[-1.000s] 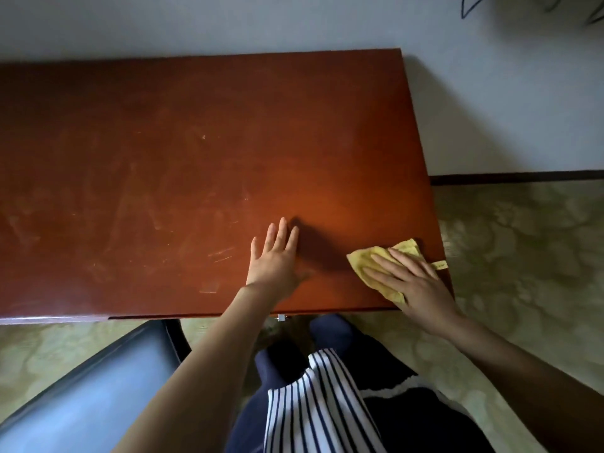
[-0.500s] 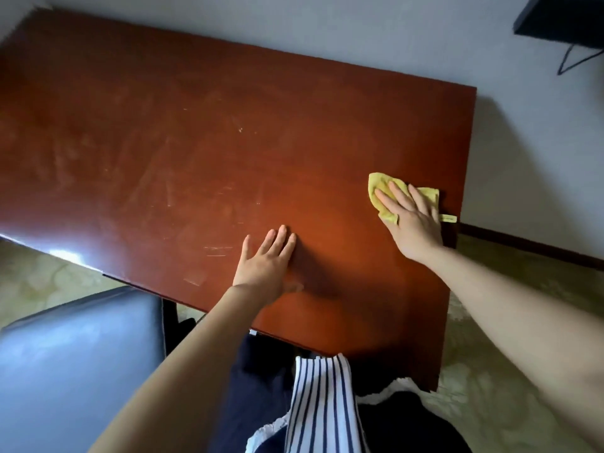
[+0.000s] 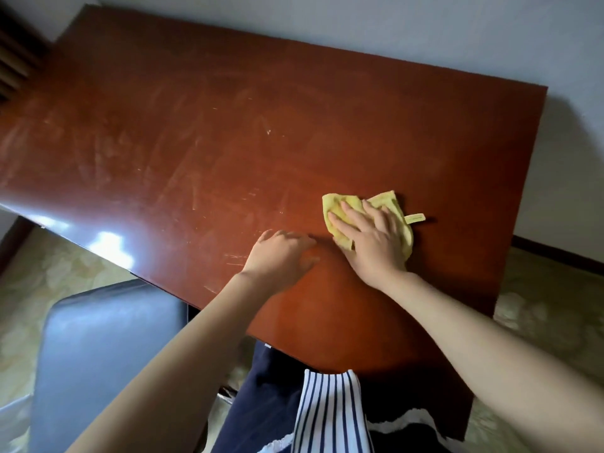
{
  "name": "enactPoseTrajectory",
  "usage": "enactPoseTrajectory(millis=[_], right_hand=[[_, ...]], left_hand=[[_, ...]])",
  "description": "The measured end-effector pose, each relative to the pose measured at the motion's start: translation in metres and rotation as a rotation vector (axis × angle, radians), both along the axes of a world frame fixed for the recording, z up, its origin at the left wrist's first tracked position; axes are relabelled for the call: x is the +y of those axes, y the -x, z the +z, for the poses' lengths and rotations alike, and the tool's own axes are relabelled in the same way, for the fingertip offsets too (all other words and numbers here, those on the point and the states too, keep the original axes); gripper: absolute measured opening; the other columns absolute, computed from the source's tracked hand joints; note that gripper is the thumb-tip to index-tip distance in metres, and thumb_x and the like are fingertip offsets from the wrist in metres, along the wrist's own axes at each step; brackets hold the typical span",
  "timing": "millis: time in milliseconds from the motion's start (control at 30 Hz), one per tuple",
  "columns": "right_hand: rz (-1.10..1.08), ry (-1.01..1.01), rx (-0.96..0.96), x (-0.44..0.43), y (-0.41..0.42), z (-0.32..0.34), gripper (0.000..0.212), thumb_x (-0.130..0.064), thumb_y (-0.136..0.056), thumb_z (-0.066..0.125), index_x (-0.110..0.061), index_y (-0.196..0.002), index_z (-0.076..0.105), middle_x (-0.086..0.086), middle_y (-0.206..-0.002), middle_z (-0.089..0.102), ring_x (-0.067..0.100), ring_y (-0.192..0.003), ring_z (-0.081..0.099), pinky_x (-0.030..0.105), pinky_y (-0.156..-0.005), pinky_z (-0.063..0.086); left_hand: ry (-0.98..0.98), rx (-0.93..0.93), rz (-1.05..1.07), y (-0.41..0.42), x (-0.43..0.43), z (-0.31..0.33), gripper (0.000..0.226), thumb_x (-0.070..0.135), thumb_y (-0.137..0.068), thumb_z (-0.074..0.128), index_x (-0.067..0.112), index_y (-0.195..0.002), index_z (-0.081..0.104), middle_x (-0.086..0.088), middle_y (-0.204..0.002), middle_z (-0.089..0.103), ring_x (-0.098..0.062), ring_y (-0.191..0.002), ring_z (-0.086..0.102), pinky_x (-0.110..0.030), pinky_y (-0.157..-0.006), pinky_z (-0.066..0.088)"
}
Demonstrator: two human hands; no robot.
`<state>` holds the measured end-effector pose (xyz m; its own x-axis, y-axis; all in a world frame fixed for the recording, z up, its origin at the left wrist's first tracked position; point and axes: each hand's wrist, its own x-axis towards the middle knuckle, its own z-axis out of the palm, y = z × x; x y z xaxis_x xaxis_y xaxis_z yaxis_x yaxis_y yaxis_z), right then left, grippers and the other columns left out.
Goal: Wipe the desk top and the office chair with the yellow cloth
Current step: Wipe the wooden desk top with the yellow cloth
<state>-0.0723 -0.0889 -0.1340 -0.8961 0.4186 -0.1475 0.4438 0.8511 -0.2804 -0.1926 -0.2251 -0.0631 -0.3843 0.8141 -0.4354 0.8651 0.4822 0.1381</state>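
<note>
The reddish-brown desk top (image 3: 202,132) fills most of the view and carries pale streaks and scratches. A crumpled yellow cloth (image 3: 390,204) lies on it right of centre, its small tag sticking out to the right. My right hand (image 3: 369,238) presses flat on the cloth with straight fingers pointing up-left. Just left of it my left hand (image 3: 281,255) rests palm-down on the bare wood, fingers pointing right toward the cloth. The dark padded office chair (image 3: 98,348) stands at the lower left, partly under the desk's near edge.
A pale wall (image 3: 425,27) runs behind the desk. Patterned yellowish floor (image 3: 549,315) shows to the right and at the lower left. A dark slatted thing (image 3: 13,60) sits at the upper left corner. My striped and navy clothing is at the bottom centre.
My right hand has slid the yellow cloth leftward from the desk's right edge toward the middle, close to my left hand. My left hand has turned to the right. The camera view has shifted.
</note>
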Motion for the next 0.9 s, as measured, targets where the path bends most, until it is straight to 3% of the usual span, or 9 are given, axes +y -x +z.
enactPoseTrajectory(millis=[67,133,267,433,567,800,900], right_hand=[[0.072,-0.028,0.124,-0.011,-0.014,-0.009,0.049,-0.035,-0.090,0.060,-0.038,-0.137,0.048,-0.007,-0.144,0.046,0.028,-0.132,0.036,0.046,-0.108,0.023],[0.134,-0.039,0.206,-0.014,-0.030,-0.013,0.043,-0.035,-0.087,0.055,-0.034,-0.130,0.057,-0.006,-0.134,0.056,0.024,-0.122,0.044,0.043,-0.102,0.028],[0.234,0.025,0.319,-0.005,-0.061,-0.004,0.039,-0.030,-0.090,0.043,-0.029,-0.122,0.065,-0.007,-0.128,0.061,0.019,-0.120,0.048,0.040,-0.102,0.031],[0.194,-0.021,0.277,0.027,-0.084,-0.003,0.039,-0.022,-0.088,0.054,-0.030,-0.126,0.061,-0.011,-0.135,0.055,0.020,-0.122,0.051,0.044,-0.103,0.031],[0.062,-0.037,0.224,0.053,-0.079,-0.001,0.057,-0.012,-0.077,0.076,-0.029,-0.129,0.059,-0.007,-0.136,0.055,0.026,-0.121,0.053,0.048,-0.102,0.032],[-0.132,-0.053,0.139,0.114,-0.055,-0.001,0.063,-0.012,-0.080,0.075,-0.032,-0.134,0.052,-0.008,-0.141,0.049,0.026,-0.130,0.044,0.051,-0.106,0.028],[-0.198,-0.052,0.123,0.140,-0.040,0.000,0.058,-0.017,-0.085,0.070,-0.033,-0.136,0.049,-0.007,-0.144,0.045,0.028,-0.133,0.041,0.056,-0.105,0.028]], left_hand=[[-0.060,0.000,0.026,0.003,0.008,-0.002,0.056,0.042,-0.096,0.049,0.030,-0.147,0.030,0.004,-0.156,0.025,-0.019,-0.141,0.027,-0.035,-0.115,0.019],[-0.076,-0.003,0.030,0.006,0.018,-0.005,0.068,0.036,-0.095,0.053,0.028,-0.151,0.015,0.000,-0.161,0.004,-0.021,-0.146,0.010,-0.037,-0.117,0.013],[-0.097,-0.034,0.082,0.004,0.039,-0.016,0.074,0.032,-0.097,0.050,0.022,-0.153,0.002,-0.004,-0.159,-0.015,-0.024,-0.146,-0.012,-0.041,-0.119,0.003],[-0.131,-0.017,0.139,-0.003,0.063,-0.041,0.067,0.043,-0.101,0.032,0.024,-0.152,-0.006,-0.002,-0.157,-0.024,-0.026,-0.144,-0.022,-0.043,-0.117,-0.005],[-0.160,0.070,0.099,-0.001,0.077,-0.058,0.061,0.048,-0.100,0.019,0.022,-0.153,0.000,0.000,-0.157,-0.023,-0.025,-0.144,-0.022,-0.043,-0.116,-0.010],[-0.280,0.136,0.108,0.025,0.108,-0.073,0.065,0.049,-0.096,0.008,0.017,-0.151,0.019,-0.006,-0.160,0.000,-0.028,-0.147,-0.004,-0.043,-0.115,-0.008],[-0.326,0.156,0.120,0.030,0.122,-0.074,0.063,0.048,-0.095,0.013,0.019,-0.151,0.020,-0.008,-0.160,0.005,-0.028,-0.147,0.000,-0.046,-0.116,-0.004]])
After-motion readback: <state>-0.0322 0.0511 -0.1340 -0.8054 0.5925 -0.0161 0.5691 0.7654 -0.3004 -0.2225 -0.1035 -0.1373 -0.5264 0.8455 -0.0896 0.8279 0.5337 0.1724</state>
